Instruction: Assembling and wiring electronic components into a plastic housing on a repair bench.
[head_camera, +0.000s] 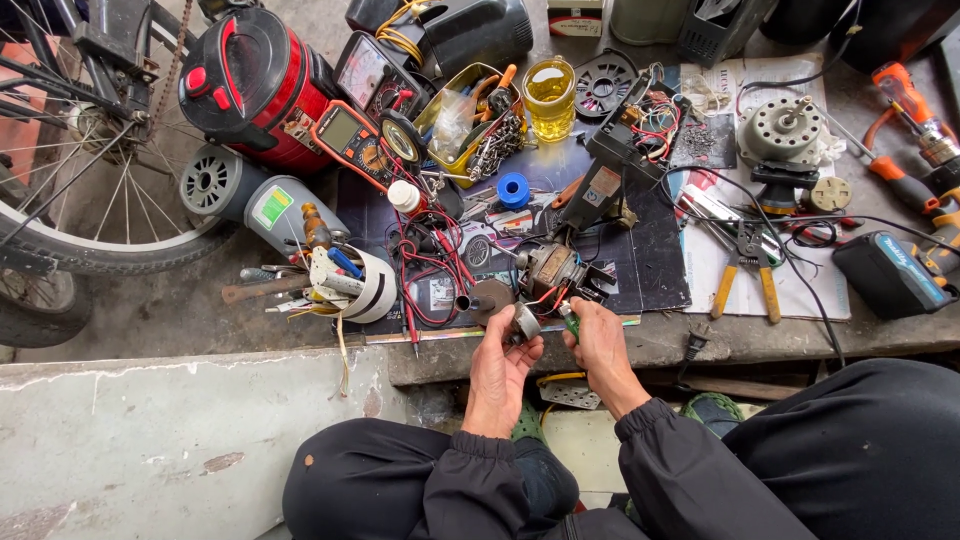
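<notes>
We are looking down at our two hands working at the front edge of a crowded workbench (660, 340). Our left hand (497, 365) is curling its fingers around a small round metal part (524, 322), pinching it between thumb and fingertips just above the bench edge. Our right hand (600, 345) is closing tight around a green-handled screwdriver (568, 318), with the tip pointing toward that metal part. The two hands are sitting close together, nearly touching.

Just beyond the fingers, a small motor (548, 270) with copper windings and red wires is resting on a dark mat (640, 260), and a brown funnel-shaped piece (487, 298) is lying just beside the left hand. Further back, we are seeing an orange multimeter (350, 135), a blue spool (513, 190), and a glass of yellow liquid (549, 97). To the right, yellow-handled pliers (745, 270) are lying on paper, near a round grey motor housing (780, 130). To the left, a white cup (365, 285) is holding assorted tools, a red and black canister (255, 80) is standing behind it, and a bicycle wheel (80, 170) is leaning at the far left.
</notes>
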